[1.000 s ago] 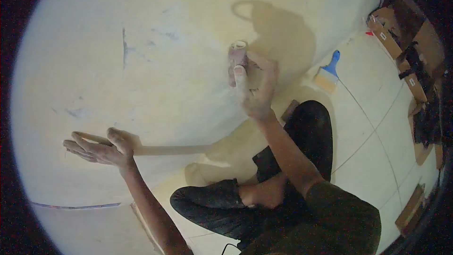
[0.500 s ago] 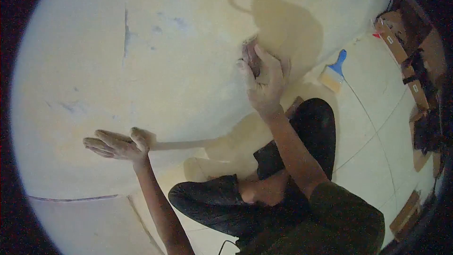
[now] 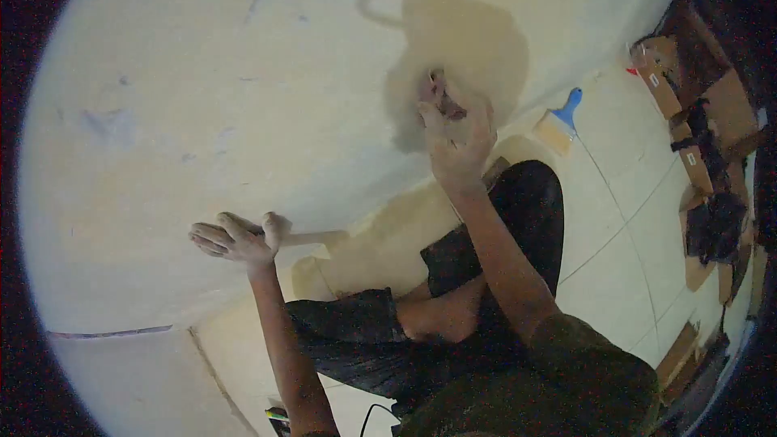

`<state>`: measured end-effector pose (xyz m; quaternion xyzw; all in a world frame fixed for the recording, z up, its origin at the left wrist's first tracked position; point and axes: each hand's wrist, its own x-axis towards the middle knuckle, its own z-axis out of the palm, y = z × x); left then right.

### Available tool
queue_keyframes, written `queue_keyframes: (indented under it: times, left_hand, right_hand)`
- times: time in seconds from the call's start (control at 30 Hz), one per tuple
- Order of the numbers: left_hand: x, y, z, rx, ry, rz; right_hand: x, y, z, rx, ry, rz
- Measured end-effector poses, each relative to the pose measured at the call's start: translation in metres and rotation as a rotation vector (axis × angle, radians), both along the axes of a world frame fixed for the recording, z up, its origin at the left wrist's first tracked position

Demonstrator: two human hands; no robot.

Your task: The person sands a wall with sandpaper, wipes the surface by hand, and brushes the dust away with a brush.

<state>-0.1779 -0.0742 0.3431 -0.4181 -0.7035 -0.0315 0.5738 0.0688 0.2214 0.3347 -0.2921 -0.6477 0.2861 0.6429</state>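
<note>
In the head view, my right hand (image 3: 463,139) pinches a small folded reddish-brown piece that looks like sandpaper (image 3: 434,91), held against or very close to the pale wall (image 3: 243,129). Its far edge is hard to make out in the shadow. My left hand (image 3: 236,239) is dusty, with fingers spread and the palm toward the wall lower left; whether it presses on the surface cannot be made out. Faint bluish marks and a dark streak show on the wall.
A wide paintbrush (image 3: 564,121) with a blue handle lies on the tiled floor (image 3: 615,194) to the right. Beyond it are opened cardboard boxes (image 3: 660,89) with dark contents. My folded legs (image 3: 522,210) sit close to the wall. A black cable (image 3: 376,409) runs near the bottom.
The view has shifted somewhat. My right hand has turned with the sandpaper, which now sits more in the hand's shadow. My left hand's fingers are spread wider and appear farther right.
</note>
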Motion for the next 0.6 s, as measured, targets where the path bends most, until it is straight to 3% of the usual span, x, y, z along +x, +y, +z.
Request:
queue_keyframes:
  times: [0.17,0.27,0.37,0.47,0.5,0.57,0.6]
  left_hand:
    - [0.001,-0.021,-0.05,0.009,-0.146,0.032]
    - [0.007,-0.02,-0.07,0.006,-0.217,0.068]
    - [0.015,-0.031,-0.103,0.025,-0.358,0.106]
    - [0.024,-0.033,-0.144,0.098,-0.526,0.154]
    - [0.027,-0.032,-0.152,0.122,-0.589,0.169]
    - [0.024,-0.027,-0.157,0.132,-0.507,0.182]
    - [0.024,-0.025,-0.157,0.129,-0.469,0.19]
  right_hand:
    - [-0.009,-0.014,-0.09,0.062,-0.037,0.099]
    - [-0.014,-0.018,-0.061,-0.029,0.061,0.247]
    - [-0.016,-0.023,-0.007,0.072,-0.029,0.169]
    - [-0.019,-0.024,-0.044,0.206,-0.101,0.056]
    - [-0.023,-0.027,-0.071,0.169,-0.062,0.129]
    - [-0.028,-0.034,-0.121,0.09,0.003,0.268]
    - [-0.028,-0.035,-0.105,0.143,0.014,0.259]
